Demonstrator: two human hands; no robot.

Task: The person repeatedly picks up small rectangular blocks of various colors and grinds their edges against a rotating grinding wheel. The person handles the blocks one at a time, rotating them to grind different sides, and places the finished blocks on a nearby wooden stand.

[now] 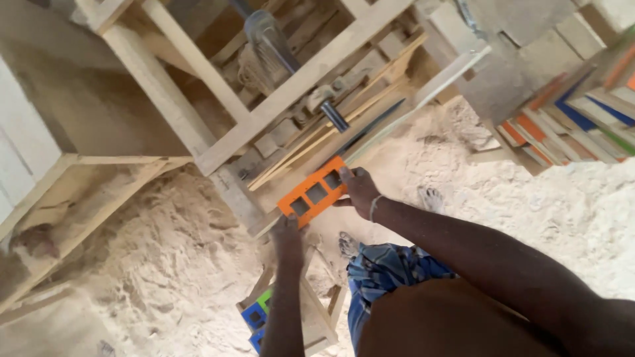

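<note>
I hold an orange wooden piece (313, 192) with three square cut-outs between both hands. My left hand (288, 233) grips its lower left end. My right hand (360, 190) grips its upper right end. The piece is tilted and sits just below the edge of a wooden machine table (311, 73) with long thin strips lying on it.
A metal shaft and motor (271, 46) sit inside the table frame. Sawdust (165, 264) covers the ground. Painted orange, blue and green wooden pieces are stacked at the right (569, 112). Blue and green pieces lie by a wooden frame (261, 317) near my feet.
</note>
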